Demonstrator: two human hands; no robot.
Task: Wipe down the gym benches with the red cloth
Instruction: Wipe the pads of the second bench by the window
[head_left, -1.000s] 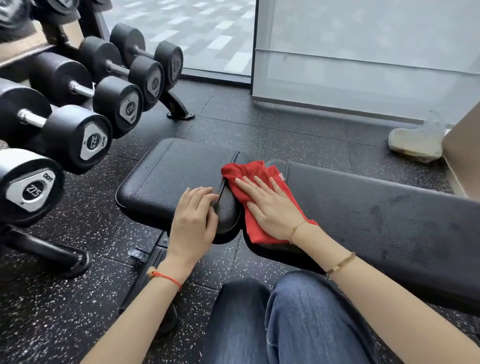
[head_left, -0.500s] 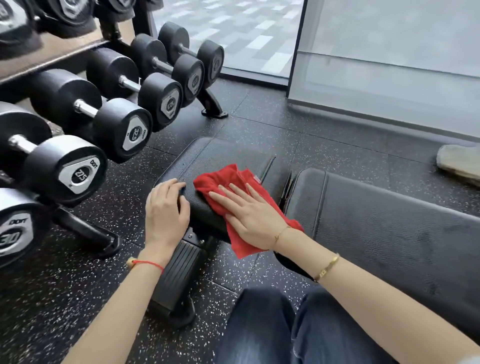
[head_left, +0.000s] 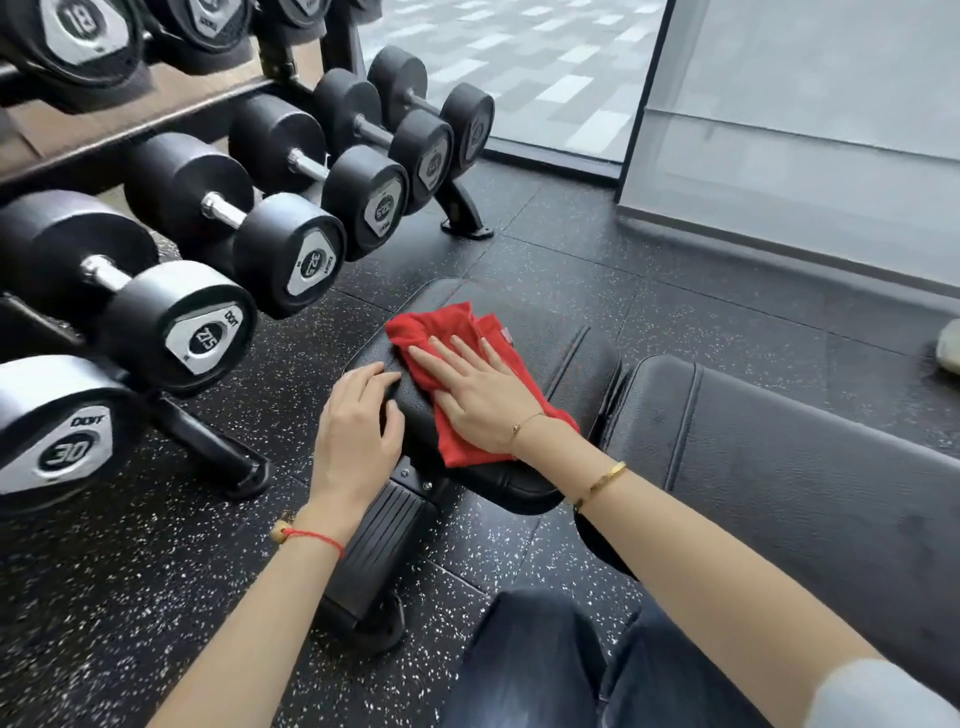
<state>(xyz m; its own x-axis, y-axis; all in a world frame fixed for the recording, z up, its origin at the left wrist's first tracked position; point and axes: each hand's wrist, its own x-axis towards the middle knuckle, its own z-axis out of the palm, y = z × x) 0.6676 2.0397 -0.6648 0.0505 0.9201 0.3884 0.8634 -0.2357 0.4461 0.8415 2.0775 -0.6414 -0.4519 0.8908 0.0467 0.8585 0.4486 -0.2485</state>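
A black padded gym bench runs from centre to right; its small seat pad (head_left: 561, 374) lies left of the long back pad (head_left: 779, 467). The red cloth (head_left: 457, 374) is spread on the seat pad near its left end. My right hand (head_left: 478, 395) lies flat on the cloth with fingers extended, pressing it onto the pad. My left hand (head_left: 358, 431) rests curled over the seat pad's near left edge, beside the cloth and touching only the pad.
A dumbbell rack (head_left: 208, 291) with several black dumbbells stands close on the left, its foot (head_left: 218, 452) near my left hand. The bench's foot (head_left: 374, 561) sits below the seat pad. My jeans-clad knee (head_left: 561, 670) is at the bottom. Glass panels (head_left: 779, 130) rise behind.
My right hand has slid the red cloth leftward from the gap between the pads onto the seat pad's left end. My left hand shifted left along the pad's edge. My view swung left.
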